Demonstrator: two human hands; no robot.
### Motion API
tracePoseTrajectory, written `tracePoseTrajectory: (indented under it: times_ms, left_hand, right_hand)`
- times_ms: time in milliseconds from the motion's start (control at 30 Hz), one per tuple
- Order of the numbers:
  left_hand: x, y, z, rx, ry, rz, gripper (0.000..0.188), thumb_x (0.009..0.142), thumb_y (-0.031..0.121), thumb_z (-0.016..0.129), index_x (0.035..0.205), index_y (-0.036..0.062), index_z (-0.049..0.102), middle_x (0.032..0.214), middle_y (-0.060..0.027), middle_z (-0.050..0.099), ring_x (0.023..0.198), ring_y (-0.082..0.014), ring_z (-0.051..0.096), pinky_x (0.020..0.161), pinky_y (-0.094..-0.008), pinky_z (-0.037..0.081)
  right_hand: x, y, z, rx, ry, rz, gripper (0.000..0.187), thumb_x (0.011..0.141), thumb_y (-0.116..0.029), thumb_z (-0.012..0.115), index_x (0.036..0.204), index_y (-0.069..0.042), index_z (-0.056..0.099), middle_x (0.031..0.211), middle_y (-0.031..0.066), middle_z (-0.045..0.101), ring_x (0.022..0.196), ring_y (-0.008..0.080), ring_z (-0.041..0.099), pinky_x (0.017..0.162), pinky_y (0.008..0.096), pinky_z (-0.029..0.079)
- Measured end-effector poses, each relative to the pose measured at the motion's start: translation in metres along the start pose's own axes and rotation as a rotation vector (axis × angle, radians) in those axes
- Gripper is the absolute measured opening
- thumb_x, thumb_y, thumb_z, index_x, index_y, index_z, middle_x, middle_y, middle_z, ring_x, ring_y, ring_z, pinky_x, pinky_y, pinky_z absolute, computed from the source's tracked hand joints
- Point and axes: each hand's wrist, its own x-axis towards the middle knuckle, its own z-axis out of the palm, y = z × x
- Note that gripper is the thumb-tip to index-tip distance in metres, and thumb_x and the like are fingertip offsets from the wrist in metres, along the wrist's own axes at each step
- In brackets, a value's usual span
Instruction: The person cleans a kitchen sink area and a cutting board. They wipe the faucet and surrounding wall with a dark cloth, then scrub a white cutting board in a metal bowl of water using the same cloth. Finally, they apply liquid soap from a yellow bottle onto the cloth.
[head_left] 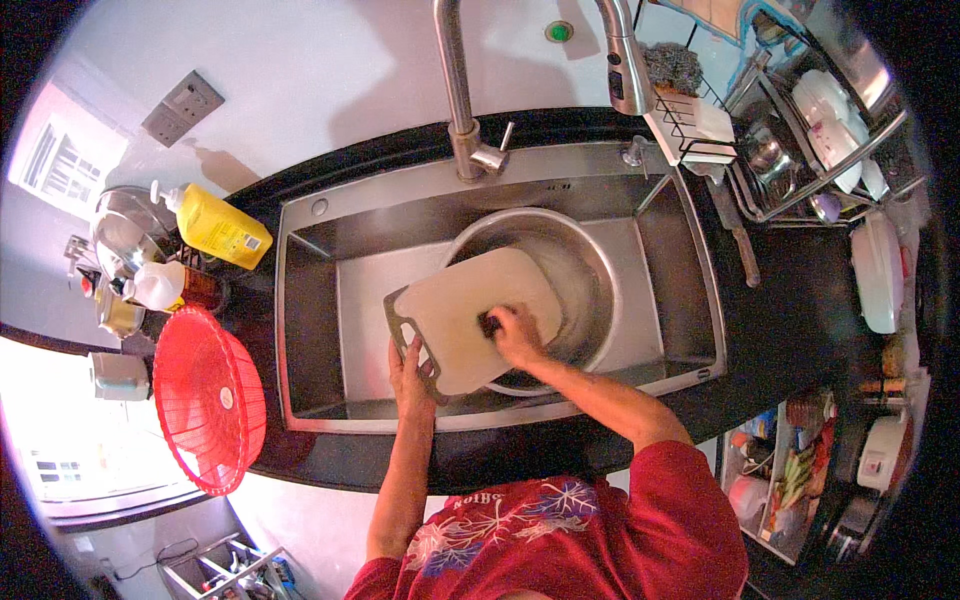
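A pale cutting board with a grey edge and a slotted handle is held tilted over a round metal basin inside the steel sink. My left hand grips the board at its handle end, with fingers through or around the slot. On the board's face my right hand is closed round a small dark scrubbing pad and presses it against the surface. Part of the basin lies hidden beneath the board.
Behind the sink rises a faucet with its spray head at upper right. Left stand a yellow pump bottle and a red basket. A knife and a dish rack are at right.
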Motion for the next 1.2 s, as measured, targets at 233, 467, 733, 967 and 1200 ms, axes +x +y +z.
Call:
tracePoseTrajectory:
  times_ms: [233, 467, 733, 967, 1200]
  left_hand:
    - [0.017, -0.024, -0.015, -0.225, -0.116, 0.041, 0.042, 0.093, 0.038, 0.037, 0.124, 0.009, 0.041, 0.109, -0.0086, 0.052, 0.095, -0.02, 0.052, 0.082, -0.033, 0.044]
    - [0.012, -0.015, -0.008, -0.124, -0.051, -0.004, 0.058, 0.082, -0.003, 0.051, 0.134, 0.0131, 0.032, 0.116, -0.0052, 0.053, 0.094, -0.0146, 0.055, 0.077, -0.0304, 0.048]
    - [0.004, -0.01, -0.003, -0.104, -0.022, -0.011, 0.053, 0.085, 0.001, 0.048, 0.134, 0.0158, 0.032, 0.122, -0.0061, 0.052, 0.096, -0.0206, 0.056, 0.077, -0.0351, 0.051]
    - [0.001, -0.008, -0.004, -0.169, 0.004, -0.032, 0.047, 0.087, 0.008, 0.053, 0.131, 0.0156, 0.036, 0.12, -0.0053, 0.053, 0.095, -0.0204, 0.056, 0.077, -0.0357, 0.051]
    - [0.004, -0.007, -0.004, -0.074, -0.022, -0.01, 0.05, 0.086, 0.006, 0.051, 0.132, 0.0152, 0.034, 0.121, -0.0058, 0.053, 0.097, -0.0214, 0.055, 0.078, -0.0368, 0.049]
  right_hand:
    - [-0.012, -0.135, 0.049, 0.271, 0.17, -0.472, 0.028, 0.07, 0.001, 0.057, 0.096, -0.012, 0.058, 0.104, 0.0156, 0.044, 0.101, 0.0375, 0.042, 0.088, 0.044, 0.036]
    - [0.075, -0.104, 0.067, 0.067, 0.316, -0.37, 0.02, 0.077, -0.013, 0.056, 0.096, -0.014, 0.06, 0.096, 0.0193, 0.05, 0.09, 0.0385, 0.047, 0.075, 0.0462, 0.041]
    - [0.111, 0.038, 0.03, -0.369, 0.492, 0.112, 0.027, 0.076, -0.015, 0.06, 0.103, -0.016, 0.056, 0.095, 0.016, 0.051, 0.09, 0.0361, 0.05, 0.072, 0.0477, 0.043]
    - [0.064, 0.123, -0.018, -0.446, 0.357, 0.169, 0.028, 0.078, -0.011, 0.056, 0.106, -0.011, 0.054, 0.105, 0.0175, 0.047, 0.094, 0.039, 0.048, 0.074, 0.0498, 0.045]
    - [0.039, 0.098, -0.103, -0.439, -0.234, 0.07, 0.018, 0.073, -0.014, 0.055, 0.08, 0.002, 0.056, 0.085, 0.0186, 0.05, 0.079, 0.0341, 0.052, 0.068, 0.0437, 0.047]
